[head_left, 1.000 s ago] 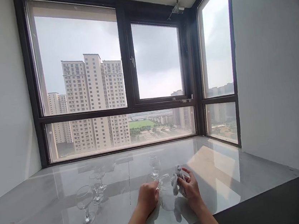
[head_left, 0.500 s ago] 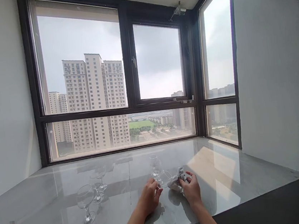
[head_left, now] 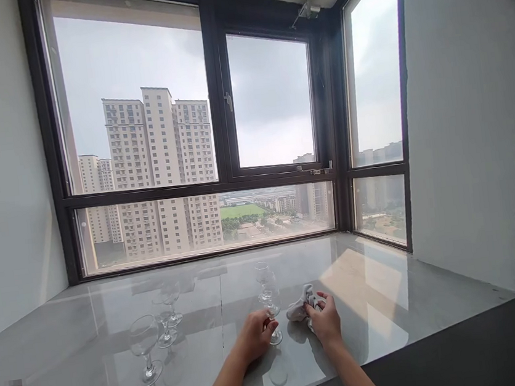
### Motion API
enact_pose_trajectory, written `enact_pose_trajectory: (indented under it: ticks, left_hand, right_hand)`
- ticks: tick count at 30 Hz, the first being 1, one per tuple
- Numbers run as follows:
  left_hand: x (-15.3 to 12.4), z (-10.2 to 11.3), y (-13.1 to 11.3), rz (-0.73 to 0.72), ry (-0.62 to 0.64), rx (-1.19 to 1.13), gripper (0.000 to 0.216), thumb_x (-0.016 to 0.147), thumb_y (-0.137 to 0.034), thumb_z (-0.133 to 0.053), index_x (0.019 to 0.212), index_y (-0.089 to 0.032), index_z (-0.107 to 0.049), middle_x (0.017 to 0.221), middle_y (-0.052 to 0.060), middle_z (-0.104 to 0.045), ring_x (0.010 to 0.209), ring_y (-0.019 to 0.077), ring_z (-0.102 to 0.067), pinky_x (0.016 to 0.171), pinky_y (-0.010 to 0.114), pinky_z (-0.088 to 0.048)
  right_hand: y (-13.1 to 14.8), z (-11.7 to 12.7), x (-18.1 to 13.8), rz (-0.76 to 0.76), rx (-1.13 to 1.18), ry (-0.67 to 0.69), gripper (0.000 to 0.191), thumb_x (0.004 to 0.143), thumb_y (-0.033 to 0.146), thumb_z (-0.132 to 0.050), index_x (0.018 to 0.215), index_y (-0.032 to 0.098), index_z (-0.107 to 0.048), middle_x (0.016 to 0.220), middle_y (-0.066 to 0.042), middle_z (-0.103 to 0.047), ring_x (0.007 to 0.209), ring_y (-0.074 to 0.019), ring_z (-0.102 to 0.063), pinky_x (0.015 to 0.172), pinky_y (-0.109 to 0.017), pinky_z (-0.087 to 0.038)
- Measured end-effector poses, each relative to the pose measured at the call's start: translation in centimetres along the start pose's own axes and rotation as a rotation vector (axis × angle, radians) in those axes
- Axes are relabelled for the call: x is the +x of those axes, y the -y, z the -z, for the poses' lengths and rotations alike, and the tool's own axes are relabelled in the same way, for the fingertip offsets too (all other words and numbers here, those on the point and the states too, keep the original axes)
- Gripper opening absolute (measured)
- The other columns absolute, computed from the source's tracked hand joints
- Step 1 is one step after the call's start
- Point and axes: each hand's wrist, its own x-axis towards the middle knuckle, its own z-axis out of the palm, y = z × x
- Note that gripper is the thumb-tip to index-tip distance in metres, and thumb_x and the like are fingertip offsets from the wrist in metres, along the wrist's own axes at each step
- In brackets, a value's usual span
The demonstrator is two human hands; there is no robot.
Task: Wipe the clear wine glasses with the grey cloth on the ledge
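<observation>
My left hand is closed around the stem of a clear stemmed glass, which is upright with its foot low over or on the glossy grey sill; I cannot tell whether it touches. In my right hand a crumpled light grey cloth is pinched between thumb and fingers, a little to the right of that glass and apart from it. Just behind the held glass stands another stemmed glass, partly overlapped by it.
To the left, three stemmed glasses stand on the sill: a near glass, a middle glass and a far glass. Dark-framed windows rise behind. The sill's front edge runs along the lower right.
The held glass has turned from tilted toward the cloth to upright. The cloth in my right hand has come away from it. The view has shifted slightly.
</observation>
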Motion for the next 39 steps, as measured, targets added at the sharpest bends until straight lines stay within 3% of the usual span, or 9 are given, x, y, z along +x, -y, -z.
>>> enact_pose_trajectory:
  ticks: [8, 13, 20, 26, 31, 35, 37, 39]
  left_hand:
    - [0.2, 0.3, -0.4, 0.031, 0.030, -0.098, 0.014, 0.081, -0.026, -0.058, 0.082, -0.016, -0.068, 0.073, 0.000, -0.063, 0.070, 0.0144, -0.053, 0.066, 0.025, -0.038]
    - [0.1, 0.4, -0.4, 0.034, 0.010, -0.079, 0.017, 0.079, -0.026, -0.060, 0.090, -0.018, -0.071, 0.084, 0.002, -0.068, 0.080, 0.0174, -0.060, 0.075, 0.027, -0.043]
    - [0.1, 0.2, -0.2, 0.020, -0.033, 0.009, 0.016, 0.078, -0.025, -0.063, 0.091, -0.020, -0.071, 0.084, 0.002, -0.069, 0.079, 0.0171, -0.062, 0.074, 0.027, -0.045]
    - [-1.7, 2.7, -1.6, 0.003, -0.400, 0.104, 0.023, 0.092, -0.022, -0.044, 0.084, -0.021, -0.066, 0.077, 0.002, -0.066, 0.071, 0.0161, -0.061, 0.070, 0.027, -0.045]
    - [-7.5, 8.7, -2.3, -0.209, -0.761, 0.412, 0.019, 0.091, -0.019, -0.048, 0.102, -0.024, -0.064, 0.100, 0.006, -0.063, 0.099, 0.0223, -0.057, 0.090, 0.038, -0.045]
    - [-12.8, 14.4, -1.6, -0.063, -1.253, 0.548, 0.038, 0.086, -0.033, -0.058, 0.122, -0.020, -0.054, 0.130, 0.013, -0.044, 0.128, 0.0329, -0.037, 0.106, 0.054, -0.037]
    - [-14.8, 16.3, -0.2, 0.004, -1.346, 0.523, 0.057, 0.081, -0.042, -0.062, 0.130, -0.018, -0.045, 0.132, 0.014, -0.039, 0.131, 0.0347, -0.033, 0.110, 0.058, -0.033]
    - [-16.3, 17.0, 1.8, 0.079, -1.314, 0.467, 0.069, 0.075, -0.049, -0.065, 0.132, -0.019, -0.039, 0.128, 0.012, -0.040, 0.127, 0.0348, -0.037, 0.109, 0.060, -0.034]
  right_hand:
    - [-0.1, 0.1, 0.1, 0.004, -0.020, 0.010, 0.063, 0.054, 0.052, -0.068, 0.107, 0.021, -0.055, 0.090, -0.009, -0.070, 0.097, -0.0312, -0.067, 0.078, -0.035, -0.051]
    - [-0.3, 0.0, 0.1, 0.003, -0.027, 0.012, 0.062, 0.055, 0.053, -0.067, 0.108, 0.022, -0.055, 0.091, -0.009, -0.070, 0.095, -0.0308, -0.068, 0.078, -0.035, -0.051]
    - [-0.6, -0.2, 0.4, -0.015, -0.048, 0.022, 0.068, 0.054, 0.055, -0.066, 0.112, 0.021, -0.054, 0.094, -0.009, -0.069, 0.095, -0.0293, -0.068, 0.076, -0.034, -0.052]
    - [-0.3, -0.1, 0.4, -0.019, -0.077, 0.036, 0.068, 0.054, 0.057, -0.064, 0.111, 0.021, -0.056, 0.093, -0.010, -0.070, 0.092, -0.0297, -0.069, 0.076, -0.035, -0.052]
    - [-0.4, -0.1, 0.6, -0.027, -0.088, 0.059, 0.072, 0.053, 0.059, -0.063, 0.112, 0.018, -0.055, 0.099, -0.016, -0.070, 0.095, -0.0334, -0.068, 0.078, -0.038, -0.051]
    - [-0.7, -0.1, 0.7, -0.037, -0.092, 0.103, 0.076, 0.056, 0.061, -0.061, 0.118, 0.018, -0.054, 0.110, -0.020, -0.068, 0.100, -0.0339, -0.067, 0.076, -0.036, -0.050]
    - [-0.8, -0.1, 0.7, -0.043, -0.095, 0.112, 0.077, 0.056, 0.061, -0.061, 0.119, 0.018, -0.053, 0.111, -0.020, -0.067, 0.103, -0.0345, -0.066, 0.076, -0.036, -0.050]
    - [-0.8, -0.2, 0.8, -0.048, -0.097, 0.113, 0.077, 0.056, 0.061, -0.061, 0.119, 0.018, -0.053, 0.110, -0.020, -0.067, 0.104, -0.0346, -0.065, 0.076, -0.036, -0.049]
